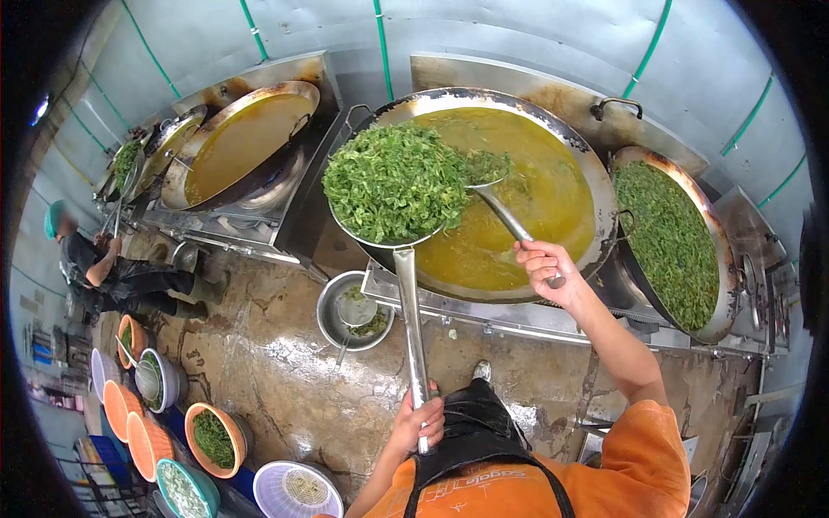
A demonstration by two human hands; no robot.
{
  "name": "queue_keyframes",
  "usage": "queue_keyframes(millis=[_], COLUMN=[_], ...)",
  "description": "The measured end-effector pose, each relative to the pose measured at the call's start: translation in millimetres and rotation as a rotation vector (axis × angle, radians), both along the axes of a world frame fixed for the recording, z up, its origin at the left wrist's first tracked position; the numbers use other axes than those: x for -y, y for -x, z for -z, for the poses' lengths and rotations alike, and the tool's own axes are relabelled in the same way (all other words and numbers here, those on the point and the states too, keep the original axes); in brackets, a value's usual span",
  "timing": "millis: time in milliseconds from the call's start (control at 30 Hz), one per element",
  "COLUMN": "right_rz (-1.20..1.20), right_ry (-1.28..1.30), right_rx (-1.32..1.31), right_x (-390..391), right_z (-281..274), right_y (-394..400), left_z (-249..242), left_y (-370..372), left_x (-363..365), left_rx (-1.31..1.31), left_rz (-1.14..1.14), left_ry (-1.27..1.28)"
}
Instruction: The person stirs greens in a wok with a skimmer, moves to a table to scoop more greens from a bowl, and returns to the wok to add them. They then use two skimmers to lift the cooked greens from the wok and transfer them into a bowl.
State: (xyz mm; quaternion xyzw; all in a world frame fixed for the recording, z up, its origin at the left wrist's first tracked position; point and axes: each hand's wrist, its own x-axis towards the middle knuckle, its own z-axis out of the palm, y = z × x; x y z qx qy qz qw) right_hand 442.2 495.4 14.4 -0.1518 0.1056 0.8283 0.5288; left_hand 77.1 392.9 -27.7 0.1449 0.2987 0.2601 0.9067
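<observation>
My left hand (419,420) is wrapped round the long metal handle of a big strainer (408,293). Chopped greens (395,183) are heaped in the strainer, over the left side of a large wok (602,177) of yellow liquid (518,233). In my right hand (546,269) is the handle of a ladle (505,213). Some greens lie in the ladle's bowl, which touches the right side of the heap.
Another wok (734,285) full of greens stands at the right. Woks of brown liquid (250,142) are at the left. A metal bowl (328,319) sits below. Baskets (237,432) and a person (104,259) are at the left.
</observation>
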Motion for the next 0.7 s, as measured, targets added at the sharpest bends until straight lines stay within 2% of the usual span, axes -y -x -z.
queue_keyframes(millis=[67, 400, 700], right_rz=[0.022, 0.063, 0.156], right_ry=[-0.056, -0.234, -0.343], right_rx=[0.079, 0.003, -0.061], right_x=[-12, -76, -85], right_z=[6, 20, 12], right_y=[-6, -4, -3], left_z=[-2, -3, -1], left_y=[-1, -1, 2], left_x=[0, 0, -3], left_rx=[0.014, 0.020, 0.036], left_rz=[0.005, -0.030, -0.032], left_ry=[0.007, 0.041, 0.000])
